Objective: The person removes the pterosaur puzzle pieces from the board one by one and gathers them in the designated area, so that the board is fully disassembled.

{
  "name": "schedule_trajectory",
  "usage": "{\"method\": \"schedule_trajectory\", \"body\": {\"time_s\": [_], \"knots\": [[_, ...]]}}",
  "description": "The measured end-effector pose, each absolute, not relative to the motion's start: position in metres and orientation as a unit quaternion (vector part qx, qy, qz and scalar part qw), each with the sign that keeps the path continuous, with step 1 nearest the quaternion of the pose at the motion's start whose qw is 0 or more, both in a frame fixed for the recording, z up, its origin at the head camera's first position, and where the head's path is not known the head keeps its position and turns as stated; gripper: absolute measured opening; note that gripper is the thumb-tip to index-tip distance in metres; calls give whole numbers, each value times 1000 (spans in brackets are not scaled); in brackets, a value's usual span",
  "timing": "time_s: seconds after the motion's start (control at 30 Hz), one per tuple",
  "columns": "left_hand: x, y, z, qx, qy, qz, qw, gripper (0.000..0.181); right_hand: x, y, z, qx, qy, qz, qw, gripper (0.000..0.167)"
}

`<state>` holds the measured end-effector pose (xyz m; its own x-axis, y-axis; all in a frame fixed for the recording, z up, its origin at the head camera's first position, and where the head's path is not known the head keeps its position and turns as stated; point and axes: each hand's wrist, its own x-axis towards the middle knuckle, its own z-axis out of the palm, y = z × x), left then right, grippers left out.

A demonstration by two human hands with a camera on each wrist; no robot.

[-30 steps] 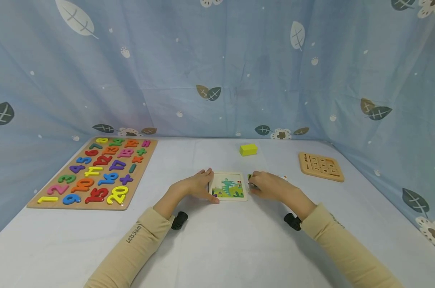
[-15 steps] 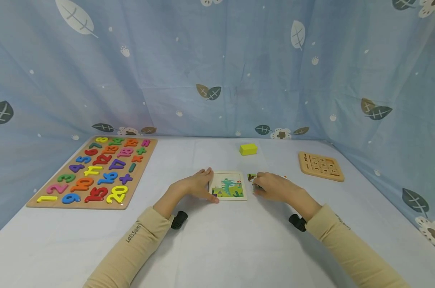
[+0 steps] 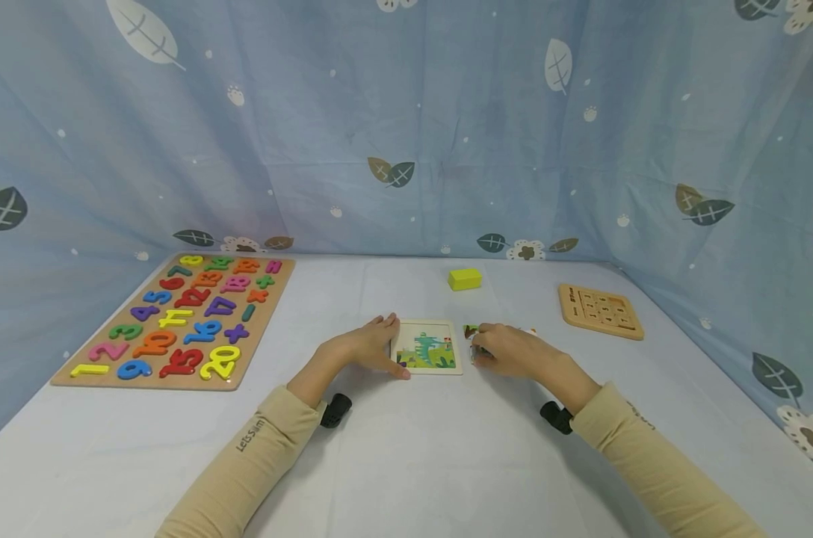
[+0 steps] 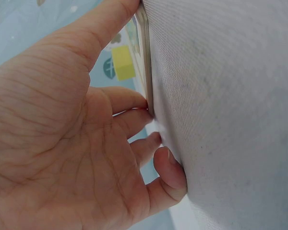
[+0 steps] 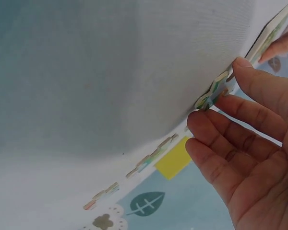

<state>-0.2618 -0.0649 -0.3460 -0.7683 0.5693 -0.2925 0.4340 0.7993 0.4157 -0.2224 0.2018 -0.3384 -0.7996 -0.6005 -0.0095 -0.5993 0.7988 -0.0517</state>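
A small wooden jigsaw puzzle board (image 3: 426, 369) lies at the middle of the table, with a turquoise dinosaur and green ground in its lower part. My left hand (image 3: 362, 347) holds the board's left side, thumb at the near corner and fingers against the edge. To the right of the board, my right hand (image 3: 510, 350) pinches a jigsaw piece (image 5: 212, 93) between thumb and fingers, low at the tabletop. Another green and brown piece (image 3: 470, 330) lies just beyond its fingertips. In the right wrist view, several loose pieces (image 5: 151, 157) lie past the fingers; the hand mostly hides them in the head view.
Behind the puzzle board stands a yellow block (image 3: 464, 279). A large number board (image 3: 261, 329) with colourful digits lies at the left, and a small wooden number-tile board (image 3: 600, 311) at the right. A blue patterned curtain (image 3: 406, 127) closes off the back and sides.
My right hand has shifted slightly right, away from the board, exposing the green and brown piece near its fingertips. The left hand and the board stay in place.
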Motion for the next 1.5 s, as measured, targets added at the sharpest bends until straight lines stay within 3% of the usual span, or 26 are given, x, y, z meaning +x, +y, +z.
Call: {"method": "schedule_trajectory", "body": {"time_s": [1.5], "knots": [[-263, -66, -347, 276, 925, 166, 203, 106, -224, 195, -335, -319, 946, -61, 7, 32]]}}
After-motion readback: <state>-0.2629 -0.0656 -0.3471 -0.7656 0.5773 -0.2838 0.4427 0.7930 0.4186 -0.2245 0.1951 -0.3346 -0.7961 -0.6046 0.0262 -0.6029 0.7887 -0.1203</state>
